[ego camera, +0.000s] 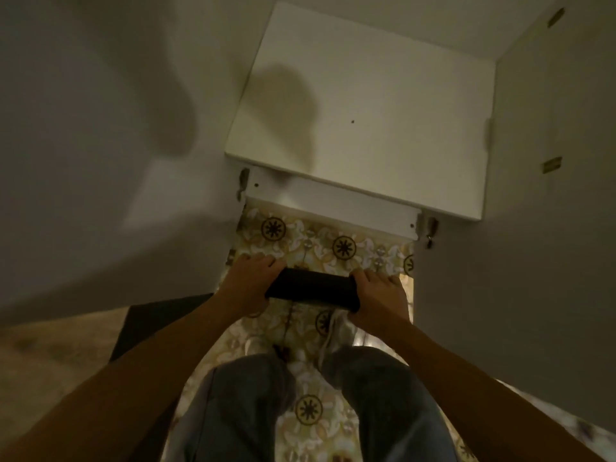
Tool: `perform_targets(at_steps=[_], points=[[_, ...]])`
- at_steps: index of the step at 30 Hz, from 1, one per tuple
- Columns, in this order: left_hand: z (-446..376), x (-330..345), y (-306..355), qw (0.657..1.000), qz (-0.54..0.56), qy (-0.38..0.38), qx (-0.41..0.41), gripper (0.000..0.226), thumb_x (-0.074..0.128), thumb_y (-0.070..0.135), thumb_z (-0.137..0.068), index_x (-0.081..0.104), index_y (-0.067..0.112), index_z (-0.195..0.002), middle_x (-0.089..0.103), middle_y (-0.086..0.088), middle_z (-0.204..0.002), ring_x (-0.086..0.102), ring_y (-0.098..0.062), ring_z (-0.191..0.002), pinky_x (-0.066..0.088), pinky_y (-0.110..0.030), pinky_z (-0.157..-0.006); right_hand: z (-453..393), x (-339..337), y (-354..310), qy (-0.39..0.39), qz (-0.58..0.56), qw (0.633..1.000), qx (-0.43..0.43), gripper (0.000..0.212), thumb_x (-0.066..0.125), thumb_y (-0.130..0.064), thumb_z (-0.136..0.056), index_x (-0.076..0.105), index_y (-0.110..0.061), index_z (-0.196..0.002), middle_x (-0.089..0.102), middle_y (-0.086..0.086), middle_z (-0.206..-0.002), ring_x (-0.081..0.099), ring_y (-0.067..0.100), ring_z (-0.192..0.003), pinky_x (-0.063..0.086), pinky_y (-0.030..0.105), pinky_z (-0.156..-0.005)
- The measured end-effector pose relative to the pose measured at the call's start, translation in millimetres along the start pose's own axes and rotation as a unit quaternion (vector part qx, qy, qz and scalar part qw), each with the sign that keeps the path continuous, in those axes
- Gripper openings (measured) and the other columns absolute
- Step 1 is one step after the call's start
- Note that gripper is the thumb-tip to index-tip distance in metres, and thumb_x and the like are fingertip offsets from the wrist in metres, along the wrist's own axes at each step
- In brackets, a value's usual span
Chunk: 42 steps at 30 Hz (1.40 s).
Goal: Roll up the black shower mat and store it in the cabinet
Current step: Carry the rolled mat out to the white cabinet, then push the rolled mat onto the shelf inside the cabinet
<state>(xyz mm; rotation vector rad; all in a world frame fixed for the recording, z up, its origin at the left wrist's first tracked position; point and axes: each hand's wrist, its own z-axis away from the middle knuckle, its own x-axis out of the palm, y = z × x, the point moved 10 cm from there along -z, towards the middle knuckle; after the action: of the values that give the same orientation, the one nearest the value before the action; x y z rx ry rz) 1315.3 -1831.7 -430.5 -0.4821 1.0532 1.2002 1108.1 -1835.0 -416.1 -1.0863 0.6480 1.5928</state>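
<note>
I'm looking straight down, and the black shower mat (311,292) is rolled into a tight tube, held crosswise in front of me above the floor. My left hand (248,281) is clenched around its left end, fingers curled over the top. My right hand (378,296) grips the right end the same way, thumb tucked under. No label or writing shows on the roll; it reads as plain black. Below it the floor tiles (343,246) run in a cream and yellow pattern with dark round medallions. Just ahead stands the white cabinet (366,128), its flat top facing me with a soft shadow across it, a small dark speck near the middle. Its open door (550,161) stands to my right, brass hinge plates on it. A plain pale wall (100,128) fills the left. My jeans (253,395) and pale shoes (336,328) show beneath the roll.
</note>
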Motion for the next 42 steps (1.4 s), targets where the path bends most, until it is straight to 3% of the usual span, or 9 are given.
perform_targets(at_steps=[7,10,12,18,22,27,34,38,42], points=[[-138,80,-80,0.995,0.021,0.102,0.006,0.062,0.077,0.011,-0.056,0.064,0.007,-0.116,0.067,-0.014,-0.106,0.064,-0.037,-0.094,0.052,-0.044,-0.077,-163,107,24,0.004,0.047,0.998,-0.036,0.065,0.069,-0.048,-0.063,0.052,-0.017,-0.119,0.062,0.008,-0.111,0.059,0.033,-0.100,0.045,0.044,-0.085],[-199,119,-119,0.997,0.008,0.067,-0.031,0.067,0.073,0.029,-0.069,0.050,0.022,-0.132,0.061,-0.002,-0.122,0.058,-0.027,-0.110,0.044,-0.039,-0.094,-226,139,33,0.014,0.075,0.996,-0.050,0.063,0.072,-0.042,-0.065,0.048,-0.018,-0.119,0.061,0.007,-0.112,0.057,0.031,-0.099,0.044,0.041,-0.083],[-229,133,-142,0.997,0.004,0.073,-0.033,0.063,0.070,0.041,-0.075,0.047,0.023,-0.132,0.059,-0.001,-0.125,0.056,-0.024,-0.112,0.044,-0.037,-0.094,-262,152,34,0.031,0.103,0.992,-0.068,0.069,0.073,-0.037,-0.063,0.047,-0.014,-0.123,0.061,0.010,-0.113,0.058,0.033,-0.098,0.044,0.040,-0.080],[-292,125,-190,0.982,-0.125,0.138,-0.029,0.061,0.072,0.033,-0.072,0.046,0.024,-0.127,0.059,0.000,-0.118,0.057,-0.023,-0.104,0.043,-0.036,-0.081,-342,164,28,0.098,0.186,0.969,-0.132,0.083,0.076,-0.037,-0.066,0.042,-0.010,-0.137,0.062,0.014,-0.115,0.060,0.035,-0.096,0.047,0.040,-0.077],[-329,98,-211,0.971,-0.176,0.159,-0.016,0.067,0.071,0.025,-0.072,0.043,0.021,-0.133,0.056,-0.004,-0.128,0.054,-0.026,-0.113,0.046,-0.037,-0.088,-376,155,36,0.139,0.181,0.969,-0.099,0.081,0.070,-0.044,-0.078,0.033,-0.013,-0.143,0.058,0.013,-0.123,0.059,0.034,-0.101,0.047,0.040,-0.079],[-361,115,-236,0.971,-0.174,0.147,-0.067,0.073,0.068,0.022,-0.077,0.033,0.017,-0.141,0.052,-0.010,-0.134,0.049,-0.030,-0.120,0.041,-0.041,-0.097,-416,153,37,0.168,0.203,0.962,-0.069,0.074,0.067,-0.047,-0.084,0.033,-0.014,-0.142,0.059,0.012,-0.122,0.063,0.034,-0.096,0.036,0.035,-0.064],[-356,122,-246,0.961,-0.187,0.196,-0.055,0.086,0.068,0.035,-0.078,0.024,0.012,-0.147,0.041,-0.015,-0.136,0.038,-0.035,-0.124,0.026,-0.047,-0.109,-428,155,53,0.138,0.096,0.983,-0.076,0.083,0.064,-0.045,-0.080,0.026,-0.016,-0.147,0.056,0.014,-0.127,0.058,0.037,-0.109,0.046,0.042,-0.089],[-355,137,-256,0.976,-0.174,0.112,-0.074,0.111,0.066,0.057,-0.068,-0.002,0.020,-0.148,0.021,-0.010,-0.148,0.024,-0.033,-0.136,0.017,-0.057,-0.112,-420,158,50,0.152,0.130,0.974,-0.104,0.094,0.061,-0.057,-0.076,0.020,-0.016,-0.150,0.050,0.014,-0.137,0.052,0.035,-0.119,0.039,0.044,-0.098],[-355,137,-251,0.978,-0.168,0.084,-0.093,0.108,0.060,0.064,-0.073,-0.001,0.019,-0.150,0.021,-0.010,-0.147,0.024,-0.032,-0.136,0.020,-0.054,-0.110,-419,167,49,0.138,0.128,0.977,-0.098,0.102,0.056,-0.065,-0.077,0.010,-0.015,-0.154,0.038,0.014,-0.148,0.044,0.035,-0.128,0.035,0.048,-0.103]])
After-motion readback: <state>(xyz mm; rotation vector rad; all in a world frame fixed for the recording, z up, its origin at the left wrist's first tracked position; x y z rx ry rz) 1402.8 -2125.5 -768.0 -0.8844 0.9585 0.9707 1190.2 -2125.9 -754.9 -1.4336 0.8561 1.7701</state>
